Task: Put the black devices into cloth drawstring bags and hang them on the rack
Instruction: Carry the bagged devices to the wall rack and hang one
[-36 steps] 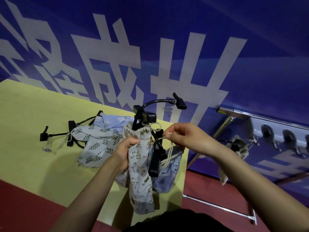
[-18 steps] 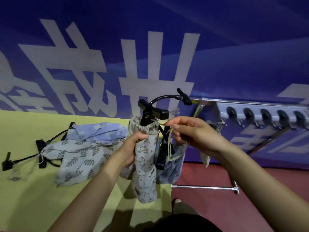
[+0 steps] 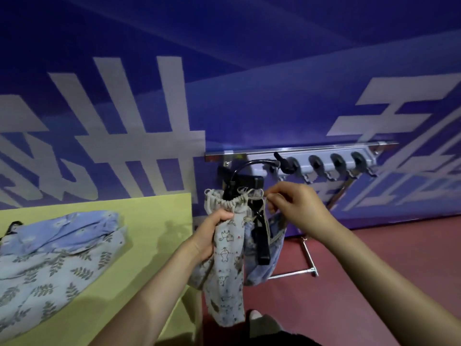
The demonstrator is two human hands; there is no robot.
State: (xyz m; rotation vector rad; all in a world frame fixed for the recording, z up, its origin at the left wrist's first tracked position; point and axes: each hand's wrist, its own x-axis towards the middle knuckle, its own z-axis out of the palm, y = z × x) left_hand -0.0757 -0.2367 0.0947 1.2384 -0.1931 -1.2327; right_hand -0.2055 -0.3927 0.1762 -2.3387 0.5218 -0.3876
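- Left hand [image 3: 214,236] grips the animal-print bag [image 3: 228,265] at frame centre; black device [image 3: 245,186] pokes from its gathered mouth
- Right hand [image 3: 296,208] pinches the drawstring [image 3: 259,197]; rack [image 3: 324,161] sits just above

Drawstring bag [image 3: 228,255]: pale cloth, small animal print, hanging upright off the table's right edge, mouth gathered shut.
Black device [image 3: 245,182]: block and curved gooseneck arm protruding from the bag mouth; a black bar hangs beside the bag.
Rack [image 3: 324,162]: grey rail on a chrome stand, row of black knobs with hooks.
Spare bags [image 3: 57,258]: leaf-print and blue, flat on the table, possibly covering another device.
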